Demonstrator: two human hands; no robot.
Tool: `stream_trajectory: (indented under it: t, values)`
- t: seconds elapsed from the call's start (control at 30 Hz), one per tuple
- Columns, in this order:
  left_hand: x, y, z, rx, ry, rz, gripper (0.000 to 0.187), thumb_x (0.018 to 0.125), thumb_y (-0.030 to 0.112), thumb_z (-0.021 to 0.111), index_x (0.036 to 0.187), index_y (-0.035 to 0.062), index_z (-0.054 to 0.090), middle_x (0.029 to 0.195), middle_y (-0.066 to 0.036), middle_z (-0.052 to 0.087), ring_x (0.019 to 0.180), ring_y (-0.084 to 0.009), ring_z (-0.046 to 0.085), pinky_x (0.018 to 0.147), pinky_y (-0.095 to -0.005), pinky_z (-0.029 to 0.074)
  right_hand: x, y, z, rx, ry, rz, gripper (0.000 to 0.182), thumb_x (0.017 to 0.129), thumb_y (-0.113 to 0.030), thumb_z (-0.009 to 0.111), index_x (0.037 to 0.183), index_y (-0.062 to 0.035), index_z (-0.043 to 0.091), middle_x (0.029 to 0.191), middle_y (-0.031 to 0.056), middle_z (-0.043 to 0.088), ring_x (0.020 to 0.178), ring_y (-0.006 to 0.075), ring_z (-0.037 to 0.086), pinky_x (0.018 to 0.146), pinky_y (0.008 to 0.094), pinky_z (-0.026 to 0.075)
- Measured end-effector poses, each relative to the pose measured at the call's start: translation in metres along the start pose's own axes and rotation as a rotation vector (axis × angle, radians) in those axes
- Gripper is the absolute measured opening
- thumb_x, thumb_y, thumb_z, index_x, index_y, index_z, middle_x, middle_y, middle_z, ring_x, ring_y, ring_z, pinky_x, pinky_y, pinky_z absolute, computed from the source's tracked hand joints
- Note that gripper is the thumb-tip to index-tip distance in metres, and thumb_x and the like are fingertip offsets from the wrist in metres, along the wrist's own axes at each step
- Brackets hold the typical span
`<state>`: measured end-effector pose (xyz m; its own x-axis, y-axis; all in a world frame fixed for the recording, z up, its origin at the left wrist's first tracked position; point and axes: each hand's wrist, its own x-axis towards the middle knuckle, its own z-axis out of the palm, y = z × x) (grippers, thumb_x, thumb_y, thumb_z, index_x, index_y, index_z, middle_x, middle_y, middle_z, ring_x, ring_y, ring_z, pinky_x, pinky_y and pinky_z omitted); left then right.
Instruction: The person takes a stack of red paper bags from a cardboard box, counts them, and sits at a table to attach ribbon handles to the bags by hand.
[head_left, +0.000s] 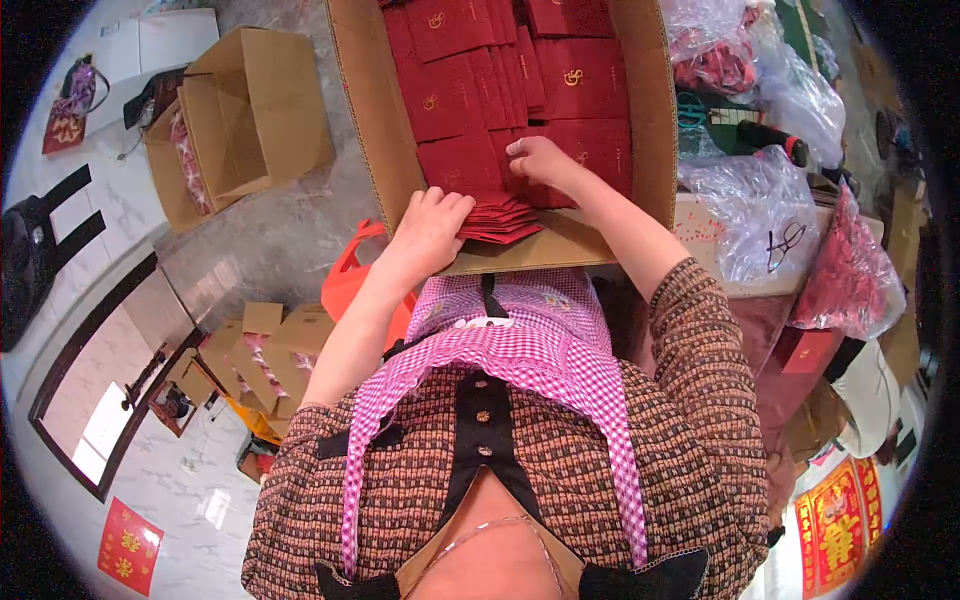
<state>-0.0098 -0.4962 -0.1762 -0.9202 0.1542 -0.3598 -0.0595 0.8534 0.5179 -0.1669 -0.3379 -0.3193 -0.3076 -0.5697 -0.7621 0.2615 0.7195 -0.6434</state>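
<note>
An open cardboard box (655, 120) stands right in front of me, filled with rows of dark red envelopes (450, 95) that bear gold lettering. At its near end a fanned stack of red envelopes (498, 217) lies by the near wall. My left hand (432, 228) grips the left end of this stack, fingers curled over its edge. Just behind the stack, my right hand (543, 163) reaches down inside the box with its thumb up and fingers bent. Its fingertips are partly hidden among the envelopes, and it seems to pinch some of them.
On the left, another open cardboard box (285, 110) sits on the grey floor. An orange-red plastic bag or basket (350, 280) is beside my left forearm. To the right, clear plastic bags (750, 205) and a bag of red items (850, 270) lie on a table.
</note>
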Motion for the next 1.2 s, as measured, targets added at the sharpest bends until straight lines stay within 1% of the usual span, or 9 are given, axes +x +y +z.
stream_trajectory:
  t: [0.13, 0.17, 0.23, 0.37, 0.53, 0.77, 0.9, 0.97, 1.2]
  values:
    - [-0.002, 0.000, 0.003, 0.005, 0.014, 0.013, 0.049, 0.062, 0.002, 0.065, 0.111, 0.0033, 0.056, 0.100, -0.011, 0.058, 0.095, -0.0311, 0.051, 0.082, -0.0412, 0.041, 0.018, 0.011, 0.031, 0.217, 0.026, 0.064, 0.037, 0.081, -0.015, 0.069, 0.112, 0.0016, 0.056, 0.080, 0.0089, 0.063, 0.066, 0.0161, 0.059, 0.051, 0.0301, 0.047]
    - [-0.003, -0.001, 0.003, 0.004, 0.013, 0.012, 0.049, 0.062, 0.002, 0.065, 0.111, 0.0033, 0.056, 0.100, -0.011, 0.058, 0.095, -0.0311, 0.051, 0.082, -0.0412, 0.041, 0.020, 0.013, 0.039, 0.217, 0.024, 0.065, 0.037, 0.081, -0.015, 0.069, 0.112, 0.0016, 0.056, 0.080, 0.0089, 0.063, 0.066, 0.0161, 0.059, 0.051, 0.0301, 0.047]
    - [-0.003, 0.000, 0.004, -0.007, 0.031, 0.026, 0.050, 0.062, 0.002, 0.066, 0.111, 0.0024, 0.056, 0.101, -0.011, 0.058, 0.095, -0.0312, 0.051, 0.082, -0.0409, 0.041, 0.018, 0.008, 0.051, 0.075, 0.288, 0.013, 0.041, 0.073, -0.026, 0.077, 0.097, 0.0052, 0.064, 0.089, 0.0182, 0.067, 0.082, 0.0282, 0.065, 0.075, 0.0384, 0.050]
    - [-0.005, 0.002, -0.003, -0.022, 0.022, 0.019, 0.050, 0.062, 0.002, 0.065, 0.111, 0.0016, 0.056, 0.103, -0.012, 0.059, 0.095, -0.0313, 0.051, 0.083, -0.0411, 0.041, 0.011, 0.008, 0.049, -0.113, 0.190, -0.055, 0.033, 0.073, -0.026, 0.073, 0.091, 0.0005, 0.064, 0.087, 0.0223, 0.066, 0.087, 0.0360, 0.064, 0.076, 0.0422, 0.049]
    - [-0.006, 0.002, -0.007, -0.025, 0.046, 0.051, 0.049, 0.062, 0.000, 0.065, 0.111, 0.0018, 0.056, 0.105, -0.012, 0.059, 0.097, -0.0312, 0.051, 0.085, -0.0412, 0.041, -0.013, 0.000, 0.037, -0.257, 0.447, 0.005, 0.026, 0.074, -0.023, 0.068, 0.069, 0.0022, 0.064, 0.083, 0.0250, 0.066, 0.080, 0.0415, 0.063, 0.073, 0.0473, 0.050]
    - [-0.003, 0.000, -0.009, -0.013, 0.008, 0.030, 0.050, 0.063, 0.001, 0.066, 0.112, 0.0025, 0.055, 0.105, -0.012, 0.059, 0.099, -0.0314, 0.051, 0.087, -0.0406, 0.041, -0.006, 0.002, 0.048, -0.068, 0.461, -0.010, 0.036, 0.071, -0.024, 0.074, 0.094, 0.0011, 0.061, 0.095, 0.0239, 0.065, 0.093, 0.0377, 0.063, 0.081, 0.0437, 0.048]
    - [-0.004, -0.003, -0.004, -0.059, 0.038, 0.048, 0.049, 0.065, 0.000, 0.066, 0.112, 0.0021, 0.055, 0.108, -0.013, 0.059, 0.103, -0.0331, 0.053, 0.089, -0.0420, 0.041, 0.011, 0.020, 0.054, 0.063, 0.602, -0.076, 0.037, 0.072, -0.025, 0.074, 0.093, 0.0021, 0.061, 0.094, 0.0241, 0.065, 0.093, 0.0366, 0.063, 0.080, 0.0429, 0.048]
    - [-0.003, -0.004, -0.003, -0.107, 0.063, 0.056, 0.049, 0.065, 0.000, 0.065, 0.113, 0.0019, 0.055, 0.110, -0.014, 0.059, 0.103, -0.0338, 0.054, 0.089, -0.0426, 0.041, 0.018, 0.028, 0.043, 0.024, 0.265, -0.008, 0.039, 0.072, -0.026, 0.073, 0.095, 0.0031, 0.062, 0.095, 0.0251, 0.065, 0.095, 0.0373, 0.063, 0.083, 0.0414, 0.048]
    - [-0.005, 0.001, -0.013, -0.113, 0.069, 0.055, 0.044, 0.068, 0.000, 0.063, 0.111, 0.0013, 0.054, 0.104, -0.013, 0.057, 0.099, -0.0299, 0.056, 0.088, -0.0392, 0.043, -0.039, 0.001, 0.009, -0.180, 0.326, -0.253, 0.032, 0.074, -0.018, 0.071, 0.096, 0.0023, 0.059, 0.094, 0.0234, 0.065, 0.093, 0.0371, 0.063, 0.081, 0.0407, 0.048]
